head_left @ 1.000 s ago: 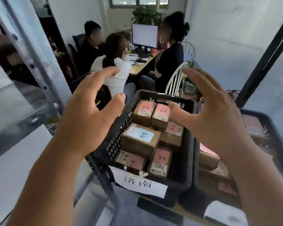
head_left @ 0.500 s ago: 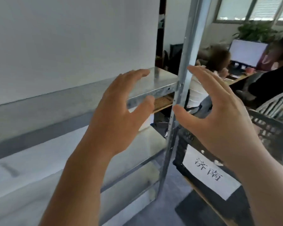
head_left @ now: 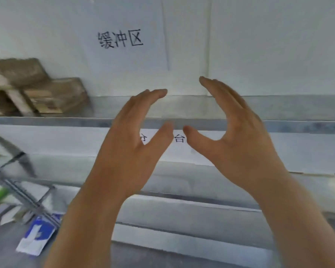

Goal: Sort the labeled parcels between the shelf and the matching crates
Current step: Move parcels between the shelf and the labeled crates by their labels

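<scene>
We hold both our hands up in front of a metal shelf [head_left: 278,126], palms turned toward each other. Our left hand [head_left: 132,151] has its fingers gently arched and its thumb stretched out, gripping nothing. Our right hand [head_left: 238,144] mirrors it, fingers close together and slightly bent, thumb pointing inward, also holding nothing. The two thumb tips sit near each other without touching.

On the upper level of the shelf, far to our left, we see brown cardboard parcels [head_left: 37,89] piled against the white wall, one leaning on another; they are blurred, so we cannot read any labels. They lie well apart from both hands.

A white paper sign [head_left: 122,39] with black handwritten characters hangs on the wall above the shelf. A second paper label [head_left: 179,139] is fixed below the shelf's front edge, partly hidden behind our thumbs. Lower left, a wire rack [head_left: 21,188] and a blue and white packet [head_left: 37,235] appear, both blurred.
</scene>
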Available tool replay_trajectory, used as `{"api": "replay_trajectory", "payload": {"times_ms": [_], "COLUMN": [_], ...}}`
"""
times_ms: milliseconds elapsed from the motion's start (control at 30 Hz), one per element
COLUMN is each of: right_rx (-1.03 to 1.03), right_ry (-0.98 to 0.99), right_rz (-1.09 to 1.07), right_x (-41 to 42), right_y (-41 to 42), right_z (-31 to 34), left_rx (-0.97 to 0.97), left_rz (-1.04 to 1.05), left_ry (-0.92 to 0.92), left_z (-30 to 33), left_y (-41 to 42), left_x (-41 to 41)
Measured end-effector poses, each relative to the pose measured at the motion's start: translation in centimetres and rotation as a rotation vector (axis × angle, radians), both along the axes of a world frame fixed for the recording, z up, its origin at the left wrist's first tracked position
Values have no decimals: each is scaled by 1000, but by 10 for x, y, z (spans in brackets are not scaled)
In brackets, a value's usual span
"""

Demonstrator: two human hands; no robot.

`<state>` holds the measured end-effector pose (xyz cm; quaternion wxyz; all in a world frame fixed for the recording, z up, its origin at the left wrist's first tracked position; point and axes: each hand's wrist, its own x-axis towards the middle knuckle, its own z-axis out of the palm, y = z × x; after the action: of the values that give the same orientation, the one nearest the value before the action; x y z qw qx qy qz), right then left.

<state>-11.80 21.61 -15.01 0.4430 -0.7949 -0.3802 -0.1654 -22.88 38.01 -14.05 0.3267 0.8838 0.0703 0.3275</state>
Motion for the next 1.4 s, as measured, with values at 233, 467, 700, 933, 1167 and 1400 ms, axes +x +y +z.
{"api": "replay_trajectory", "payload": {"times_ms": [233,467,700,933,1167,1400], "right_rx": [21,-65,-135,-78,-38,118], "right_ry": [-18,64,139,339,537,591], "right_rz": [152,185,108,32,28,58], "right_x": [-71,-113,-85,-17,20,-8], "right_y": [166,334,438,512,547,535], "right_z": [11,10,9,14,11,19], "left_rx": [9,-31,-156,-213,-298,-398], "left_rz": [162,214,170,212,216,-7], "left_ry": [-36,25,108,187,264,196], "left_z": [5,5,18,16,12,12], "left_y": [153,327,434,490,515,517], "left_x": [-95,-139,-95,-13,32,15]}}
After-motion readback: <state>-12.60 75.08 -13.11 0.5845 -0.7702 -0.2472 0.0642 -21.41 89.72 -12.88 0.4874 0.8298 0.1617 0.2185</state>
